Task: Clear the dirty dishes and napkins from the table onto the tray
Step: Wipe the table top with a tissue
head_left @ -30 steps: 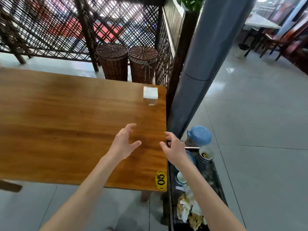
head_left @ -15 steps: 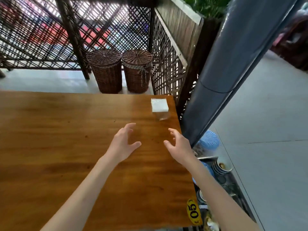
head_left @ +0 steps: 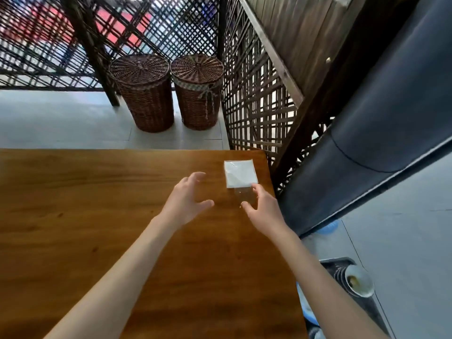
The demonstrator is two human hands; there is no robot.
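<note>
Writing of any readable kind does not show on the things in view. Polished brown wooden table (head_left: 73, 216) fills the near left, its grain running left to right, on a floor of pale grey tiles (head_left: 61, 118). Beyond its far edge stand two lidded brown wicker baskets (head_left: 144, 94), side by side and just touching, the right one tied with a checked ribbon. Behind them runs a dark wooden lattice screen (head_left: 159, 25), which turns along the table's right side, and a thick dark grey column (head_left: 391, 118) slants across the right.

Near the table's far right corner stands a clear square napkin holder (head_left: 245, 195) with a stack of white paper napkins (head_left: 239, 173) in it. The right hand (head_left: 264, 209) has its fingers spread and curved at the holder's near right side; whether they touch it I cannot tell. The left hand (head_left: 186, 199) hovers over the table to the left of the holder, apart from it, fingers spread and holding nothing.

At the near right, below the table's edge, part of a dark tray (head_left: 342, 263) shows, with stacked bowls (head_left: 357, 282) in it; the top white bowl holds brownish leftovers. A blue dish (head_left: 305, 311) lies partly hidden behind the right forearm.
</note>
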